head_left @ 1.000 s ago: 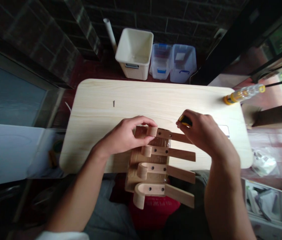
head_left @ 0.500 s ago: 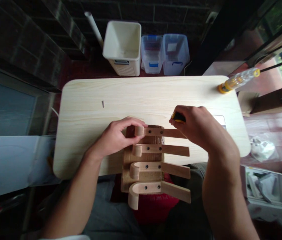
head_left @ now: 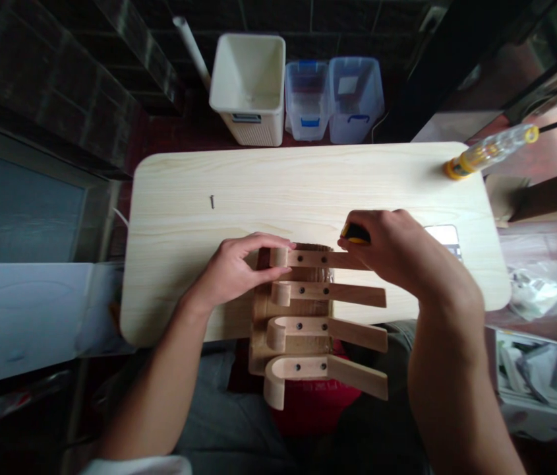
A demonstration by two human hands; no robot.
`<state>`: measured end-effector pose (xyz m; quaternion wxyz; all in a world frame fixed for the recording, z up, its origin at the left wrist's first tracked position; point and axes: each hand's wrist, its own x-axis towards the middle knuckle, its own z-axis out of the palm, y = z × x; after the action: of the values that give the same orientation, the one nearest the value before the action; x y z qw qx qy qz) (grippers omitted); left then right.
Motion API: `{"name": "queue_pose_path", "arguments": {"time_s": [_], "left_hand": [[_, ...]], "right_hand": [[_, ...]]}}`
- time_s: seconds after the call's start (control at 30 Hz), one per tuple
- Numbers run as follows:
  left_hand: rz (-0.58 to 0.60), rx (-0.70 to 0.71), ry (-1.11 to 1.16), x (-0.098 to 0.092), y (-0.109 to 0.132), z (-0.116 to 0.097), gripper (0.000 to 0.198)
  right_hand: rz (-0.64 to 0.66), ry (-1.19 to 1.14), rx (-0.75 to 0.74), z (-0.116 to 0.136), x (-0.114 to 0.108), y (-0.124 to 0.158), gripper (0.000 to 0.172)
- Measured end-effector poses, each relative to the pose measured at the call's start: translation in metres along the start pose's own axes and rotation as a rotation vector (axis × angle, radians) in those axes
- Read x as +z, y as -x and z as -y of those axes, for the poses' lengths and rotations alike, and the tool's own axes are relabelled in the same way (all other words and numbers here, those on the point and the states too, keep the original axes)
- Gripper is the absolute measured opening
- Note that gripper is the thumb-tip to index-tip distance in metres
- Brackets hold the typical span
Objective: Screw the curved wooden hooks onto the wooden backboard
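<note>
My left hand (head_left: pixel 238 267) pinches the curved end of the farthest wooden hook (head_left: pixel 310 259) between thumb and fingers. Several such hooks lie in a row across a brown cardboard box (head_left: pixel 258 330), each with dark screw heads in its flat part. In my right hand (head_left: pixel 389 247) is a screwdriver (head_left: pixel 356 232), of which only the yellow-and-black handle shows; my fist hides the rest. That fist is above the straight end of the farthest hook. A loose screw (head_left: pixel 212 202) lies on the table, beyond my left hand.
The pale wooden table (head_left: pixel 308 178) has a clear bottle with yellow ends (head_left: pixel 490 153) at its far right corner. A phone-like flat object (head_left: pixel 443 236) lies partly behind my right hand. A white bin (head_left: pixel 248 79) and two clear plastic boxes (head_left: pixel 356 99) stand beyond the far edge.
The whole view has shifted slightly, so the table and box appear a little further right. Both hands keep the same holds, with no clear movement against the hooks.
</note>
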<state>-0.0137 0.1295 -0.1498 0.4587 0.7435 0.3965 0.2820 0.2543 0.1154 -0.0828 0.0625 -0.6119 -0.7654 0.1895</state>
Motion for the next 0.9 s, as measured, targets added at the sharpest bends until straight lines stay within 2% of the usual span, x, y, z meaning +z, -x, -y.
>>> {"name": "queue_pose_path", "arguments": {"time_s": [0.53,0.73,0.9], "left_hand": [[-0.015,0.059,0.005,0.004,-0.001,0.001,0.031],[-0.025,0.066,-0.011,0.004,0.000,0.003,0.030],[-0.027,0.048,-0.008,0.003,0.001,0.006,0.032]], "right_hand": [[-0.020,0.036,0.000,-0.004,-0.002,0.000,0.011],[-0.203,0.001,0.027,0.011,-0.020,0.001,0.014],[-0.142,-0.058,-0.048,0.025,-0.025,0.003,0.017]]}}
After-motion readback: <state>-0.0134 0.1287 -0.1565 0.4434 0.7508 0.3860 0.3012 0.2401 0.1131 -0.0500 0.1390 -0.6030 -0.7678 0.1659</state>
